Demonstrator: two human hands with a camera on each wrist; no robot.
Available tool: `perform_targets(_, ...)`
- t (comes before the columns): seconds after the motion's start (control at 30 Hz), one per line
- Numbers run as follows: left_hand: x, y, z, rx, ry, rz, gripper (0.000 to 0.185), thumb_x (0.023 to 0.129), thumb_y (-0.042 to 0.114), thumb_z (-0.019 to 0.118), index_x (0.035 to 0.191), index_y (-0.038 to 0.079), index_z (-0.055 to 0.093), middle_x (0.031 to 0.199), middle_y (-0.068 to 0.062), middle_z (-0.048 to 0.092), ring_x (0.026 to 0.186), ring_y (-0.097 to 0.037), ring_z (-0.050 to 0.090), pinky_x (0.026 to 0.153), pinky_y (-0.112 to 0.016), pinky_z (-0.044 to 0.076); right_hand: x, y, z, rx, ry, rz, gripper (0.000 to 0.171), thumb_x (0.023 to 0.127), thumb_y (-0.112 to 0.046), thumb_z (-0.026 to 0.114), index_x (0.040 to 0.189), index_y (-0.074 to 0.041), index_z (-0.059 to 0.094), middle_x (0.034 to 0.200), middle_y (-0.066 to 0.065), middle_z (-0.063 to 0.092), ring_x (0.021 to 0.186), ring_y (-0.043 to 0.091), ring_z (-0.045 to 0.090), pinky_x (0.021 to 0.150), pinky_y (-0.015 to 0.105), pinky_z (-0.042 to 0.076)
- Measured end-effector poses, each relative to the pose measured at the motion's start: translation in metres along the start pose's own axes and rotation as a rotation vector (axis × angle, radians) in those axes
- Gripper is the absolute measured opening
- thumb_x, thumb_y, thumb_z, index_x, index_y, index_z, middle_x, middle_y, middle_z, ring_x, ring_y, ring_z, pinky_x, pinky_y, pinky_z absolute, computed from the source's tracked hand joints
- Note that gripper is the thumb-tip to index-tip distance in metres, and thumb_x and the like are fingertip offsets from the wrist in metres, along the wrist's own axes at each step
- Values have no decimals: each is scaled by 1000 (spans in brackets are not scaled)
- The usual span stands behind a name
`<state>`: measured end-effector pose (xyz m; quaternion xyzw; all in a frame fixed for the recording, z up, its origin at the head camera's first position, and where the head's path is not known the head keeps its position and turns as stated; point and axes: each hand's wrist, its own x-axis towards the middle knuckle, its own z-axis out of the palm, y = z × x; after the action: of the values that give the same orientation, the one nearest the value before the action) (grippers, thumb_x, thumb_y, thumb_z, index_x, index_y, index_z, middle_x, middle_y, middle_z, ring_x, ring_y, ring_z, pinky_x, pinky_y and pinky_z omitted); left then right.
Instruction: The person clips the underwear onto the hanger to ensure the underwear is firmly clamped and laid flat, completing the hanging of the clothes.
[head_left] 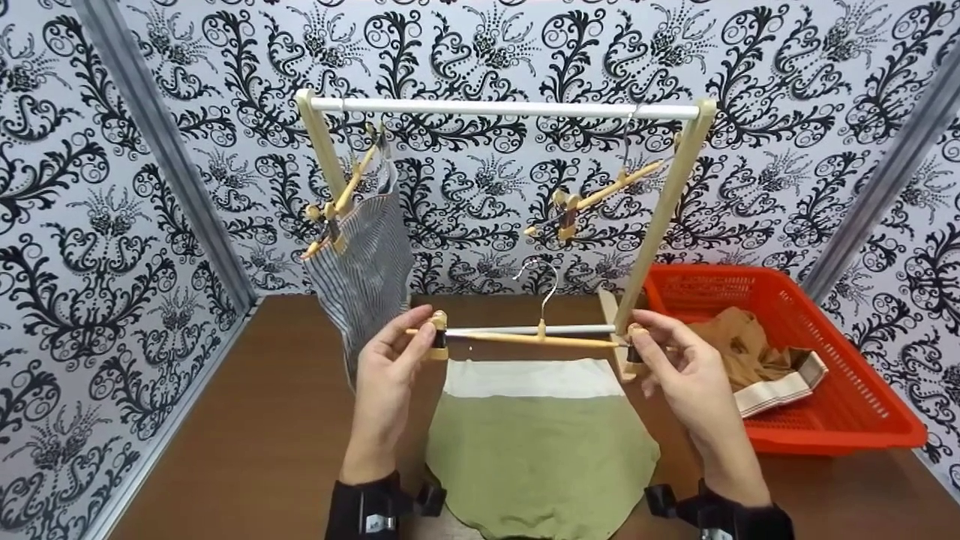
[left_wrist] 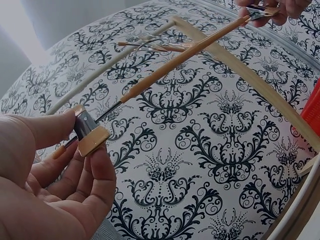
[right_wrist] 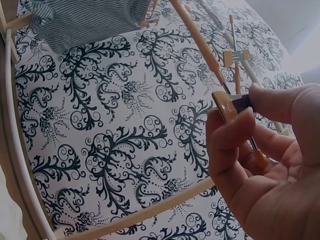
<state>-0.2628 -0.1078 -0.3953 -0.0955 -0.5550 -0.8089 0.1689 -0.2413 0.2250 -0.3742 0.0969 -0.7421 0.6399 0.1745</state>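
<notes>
Both hands hold a wooden clip hanger level above the table, its metal hook pointing up. My left hand pinches the clip at one end between thumb and fingers. At the other end my right hand pinches the second clip. Below the hanger an olive green garment with a whitish waistband lies flat on the brown table. Neither clip visibly touches the garment.
Behind stands a wooden rack with a white rail. From it hang a striped garment on a clip hanger at left and a bare clip hanger at right. A red basket with a brown garment sits at right.
</notes>
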Motion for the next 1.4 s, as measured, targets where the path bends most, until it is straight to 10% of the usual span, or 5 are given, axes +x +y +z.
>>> perform_targets(0.27,2,-7,-1,30,16,17,33,93,-2,70,126,-5,66,108,-10,73,92,-16,65,73,-23,52,5,7,-4,192,-43,26,38,99,1,61,136,2,54,106,25,62,69,28,67,55,31,56)
perform_targets(0.6,6,-15,2,16,-5,-17,38,91,-6,69,129,-8,61,111,-13,71,98,-19,66,81,-27,56,15,25,3,214,131,83,34,92,-2,73,121,12,62,102,9,72,74,19,69,66,32,60)
perform_targets(0.93,8,-28,19,-103,203,-15,36,90,-8,70,125,-12,62,104,-15,75,91,-15,71,77,-27,59,19,35,12,256,228,124,39,88,15,68,126,17,60,123,12,63,86,15,72,78,29,59)
perform_targets(1.4,4,-38,25,59,205,95,52,94,-9,64,143,-14,46,119,-27,68,109,-13,67,96,-24,50,19,42,13,287,168,132,45,93,13,62,137,10,56,134,13,56,95,17,71,86,33,57)
